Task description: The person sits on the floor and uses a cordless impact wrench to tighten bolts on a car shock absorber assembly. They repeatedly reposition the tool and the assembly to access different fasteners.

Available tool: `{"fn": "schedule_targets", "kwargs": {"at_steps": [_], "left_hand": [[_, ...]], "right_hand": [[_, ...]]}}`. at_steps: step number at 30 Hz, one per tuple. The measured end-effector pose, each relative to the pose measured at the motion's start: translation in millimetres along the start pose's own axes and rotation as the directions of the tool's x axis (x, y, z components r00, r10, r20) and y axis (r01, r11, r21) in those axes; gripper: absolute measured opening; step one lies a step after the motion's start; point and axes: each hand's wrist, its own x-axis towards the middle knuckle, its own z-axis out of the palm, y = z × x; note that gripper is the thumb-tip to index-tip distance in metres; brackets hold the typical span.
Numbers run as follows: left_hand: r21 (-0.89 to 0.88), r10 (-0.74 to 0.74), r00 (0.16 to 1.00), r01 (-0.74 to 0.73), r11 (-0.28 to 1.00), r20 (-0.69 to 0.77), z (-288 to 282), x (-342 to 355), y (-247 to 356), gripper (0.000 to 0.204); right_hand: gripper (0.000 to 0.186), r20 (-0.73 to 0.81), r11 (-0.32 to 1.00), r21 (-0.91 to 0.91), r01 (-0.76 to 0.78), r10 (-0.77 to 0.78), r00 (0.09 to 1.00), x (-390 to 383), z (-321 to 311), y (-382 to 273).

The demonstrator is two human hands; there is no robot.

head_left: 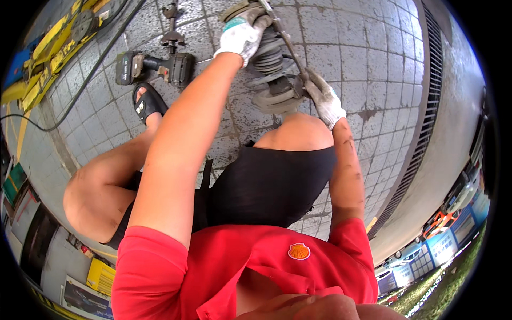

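Note:
A grimy shock strut with a coil spring [269, 57] lies on the tiled floor between my knees and the top of the view. My left hand [240, 38], in a white knit glove, is closed around its upper end, fingers curled over the edge. A long thin metal rod [285, 38] runs along the strut's right side. Around the rod's lower end, beside the round base [277, 101], my gloved right hand [324, 97] is closed. My palm and fingers partly hide what each hand touches.
Left of the strut lies a cordless impact wrench [180, 69], with a dirty metal shaft part [172, 36] just beyond it. My sandalled foot [148, 104] is close to the wrench. A black cable [98, 64] crosses the floor near yellow lift arms [53, 48]. A drain grate [426, 122] runs along the right.

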Motion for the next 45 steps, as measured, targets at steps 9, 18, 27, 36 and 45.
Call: {"fn": "schedule_targets", "kwargs": {"at_steps": [9,18,27,36,45], "left_hand": [[-0.018,-0.064,0.998,0.064,0.998,-0.002,-3,2,-2,0.057],[-0.002,-0.039,0.999,0.039,0.999,-0.020,-2,0,-8,0.055],[-0.034,-0.088,0.996,0.088,0.996,-0.005,-4,-3,5,0.057],[-0.057,-0.119,0.993,0.119,0.991,0.007,-3,0,3,0.055],[0.035,-0.166,0.986,0.166,0.986,0.011,-13,-6,24,0.063]], "right_hand": [[0.041,0.033,0.940,-0.287,-0.183,0.200,0.979,-45,-31,12],[0.035,-0.245,0.998,-0.057,-0.011,-0.003,0.970,-52,-6,48],[0.046,0.042,0.958,-0.046,-0.282,0.284,0.958,-49,-25,28],[0.040,-0.381,0.945,-0.310,-0.102,-0.025,0.924,-55,17,63],[0.038,-0.365,0.993,-0.105,-0.053,0.011,0.931,-61,21,47]]}}
